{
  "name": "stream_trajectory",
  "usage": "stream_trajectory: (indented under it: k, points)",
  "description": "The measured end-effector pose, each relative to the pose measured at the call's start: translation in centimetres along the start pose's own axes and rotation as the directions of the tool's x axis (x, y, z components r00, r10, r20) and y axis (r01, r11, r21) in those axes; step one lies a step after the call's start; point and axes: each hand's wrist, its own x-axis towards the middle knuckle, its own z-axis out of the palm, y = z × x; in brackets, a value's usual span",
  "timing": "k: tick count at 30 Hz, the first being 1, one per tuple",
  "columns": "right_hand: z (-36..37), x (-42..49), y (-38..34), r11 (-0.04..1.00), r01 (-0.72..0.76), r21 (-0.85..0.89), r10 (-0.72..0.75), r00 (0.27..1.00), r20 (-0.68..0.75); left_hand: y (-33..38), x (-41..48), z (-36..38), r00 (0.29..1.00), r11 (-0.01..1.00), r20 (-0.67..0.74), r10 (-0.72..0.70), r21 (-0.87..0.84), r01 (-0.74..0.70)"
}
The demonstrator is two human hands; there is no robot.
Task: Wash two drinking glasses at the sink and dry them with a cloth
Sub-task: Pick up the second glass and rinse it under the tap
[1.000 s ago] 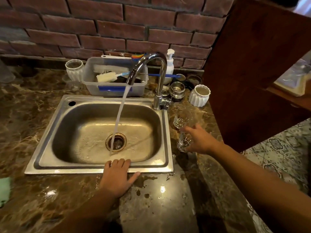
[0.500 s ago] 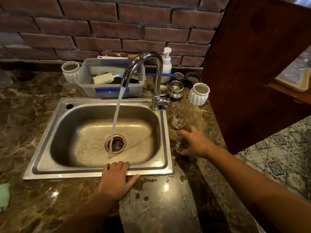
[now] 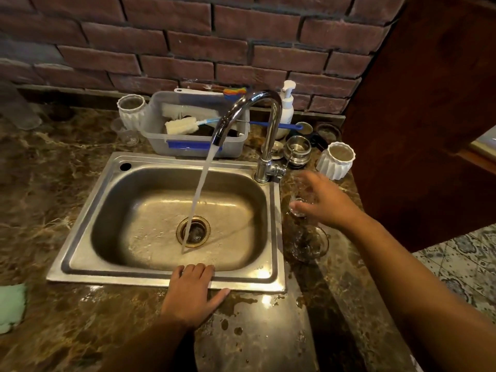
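Two clear drinking glasses stand on the marble counter right of the steel sink (image 3: 80, 272). My right hand (image 3: 326, 204) curls around the farther glass (image 3: 300, 201), thumb at its base and fingers over its rim; the glass still stands on the counter. The nearer glass (image 3: 308, 244) stands alone just below that hand. My left hand (image 3: 192, 294) lies flat, fingers apart, on the sink's front rim and holds nothing. Water runs from the chrome tap (image 3: 252, 103) into the drain (image 3: 193, 231). A green cloth (image 3: 10, 307) lies at the counter's left edge.
Behind the sink stands a plastic tub (image 3: 193, 146) with a bottle brush (image 3: 182, 125), a soap pump (image 3: 287, 106), metal cups (image 3: 298, 150) and two white ribbed cups (image 3: 335, 161) (image 3: 131, 111). A wooden cabinet side (image 3: 418, 103) rises at the right. The counter in front is wet.
My right hand has left the nearer glass and moved away from me to the farther glass. The left hand stays on the sink rim. Water keeps running.
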Motion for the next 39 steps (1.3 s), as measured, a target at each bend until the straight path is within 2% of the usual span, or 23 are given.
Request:
stream_trajectory:
  k: [2,5,9,13,16,19,26,32,35,39]
  points:
    - [-0.3,2.1,-0.4,0.992,-0.004,0.128,0.013,0.998,-0.067,-0.1,0.1,0.2,1.000,1.000,-0.001,0.007,-0.007,-0.007]
    - [0.2,5.6,-0.3,0.937,-0.065,0.343,0.113,0.986,-0.120,-0.3,0.2,0.6,1.000,1.000,-0.009,0.006,-0.015,-0.007]
    - [2.0,10.0,0.1,0.818,-0.183,0.545,0.317,0.934,-0.163,-0.5,0.2,1.5,0.988,0.999,-0.150,0.049,-0.005,-0.050]
    - [3.8,14.0,-0.5,0.597,-0.359,0.718,0.550,0.834,-0.040,-0.8,0.6,1.5,0.987,0.999,-0.157,0.048,0.025,-0.044]
    - [5.2,16.5,-0.4,0.515,-0.431,0.741,0.633,0.774,0.009,-1.0,0.7,1.8,0.981,0.997,-0.181,0.071,0.042,-0.064]
    - [5.9,17.6,-0.7,0.438,-0.428,0.791,0.665,0.746,0.036,-1.2,0.8,2.2,0.973,0.994,-0.206,0.100,0.073,-0.087]
    - [8.6,17.7,0.0,0.468,-0.377,0.799,0.699,0.711,-0.074,-1.3,0.8,2.0,0.972,0.994,-0.212,0.100,0.061,-0.089]
    - [10.2,17.4,-0.6,0.370,-0.295,0.881,0.702,0.710,-0.057,-1.1,0.7,1.9,0.973,0.997,-0.215,0.083,0.025,-0.079]
    - [10.8,17.2,-0.5,0.404,-0.276,0.872,0.698,0.709,-0.099,-1.2,0.7,2.1,0.971,0.996,-0.222,0.090,0.018,-0.088]
    - [11.1,17.3,-0.2,0.512,-0.293,0.808,0.661,0.735,-0.152,-1.1,0.8,1.9,0.966,0.995,-0.236,0.102,0.021,-0.100]
